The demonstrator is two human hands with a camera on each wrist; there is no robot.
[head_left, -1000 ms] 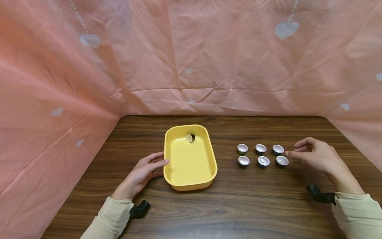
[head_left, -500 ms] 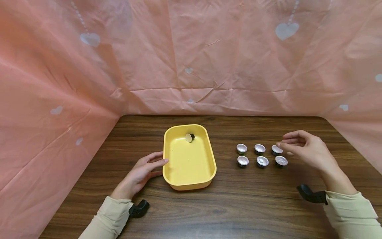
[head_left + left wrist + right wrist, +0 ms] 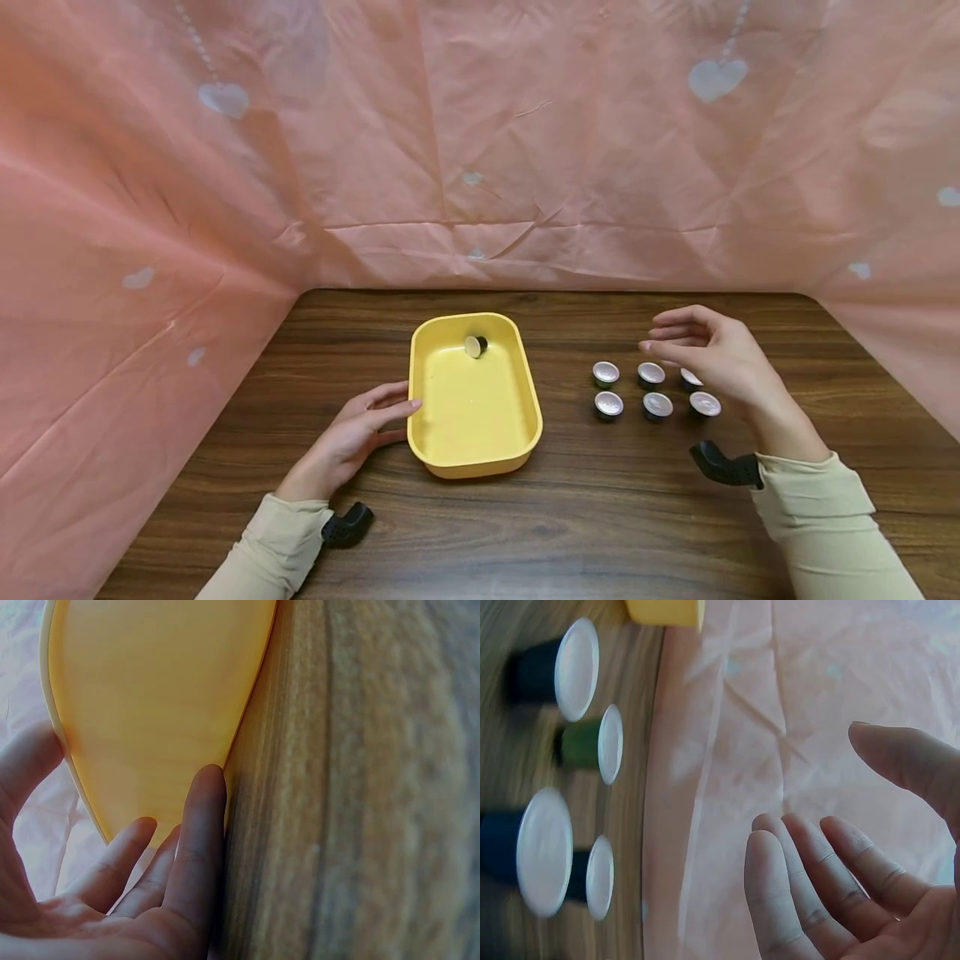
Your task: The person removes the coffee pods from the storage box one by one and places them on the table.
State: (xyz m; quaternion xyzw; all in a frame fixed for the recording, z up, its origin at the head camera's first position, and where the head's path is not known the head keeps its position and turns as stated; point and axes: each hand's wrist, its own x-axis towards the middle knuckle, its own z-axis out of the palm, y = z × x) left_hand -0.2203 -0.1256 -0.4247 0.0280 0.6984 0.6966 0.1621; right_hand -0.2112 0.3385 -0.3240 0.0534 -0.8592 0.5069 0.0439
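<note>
A yellow tray (image 3: 471,417) lies on the wooden table, its wall (image 3: 157,712) filling much of the left wrist view. My left hand (image 3: 345,437) holds its left side, thumb over the rim and fingers against the outer wall. Inside, near the far end, one coffee capsule (image 3: 475,347) lies tipped on its side, pale lid and dark body showing. To the right, several coffee capsules (image 3: 608,405) stand lid-up in two rows; one has a green body (image 3: 583,744). My right hand (image 3: 723,358), holding nothing, hovers above the right end of the rows and partly hides a far capsule (image 3: 692,378).
Dark wood-grain table (image 3: 600,517) lies under everything, with its far edge behind the tray. Pink fabric (image 3: 525,150) with pale hearts hangs behind and at the sides. Black wrist bands (image 3: 723,465) sit at both cuffs.
My right hand has moved left from beside the right end of the capsule rows to above them, and risen a little. The left hand, tray and capsules stay where they were.
</note>
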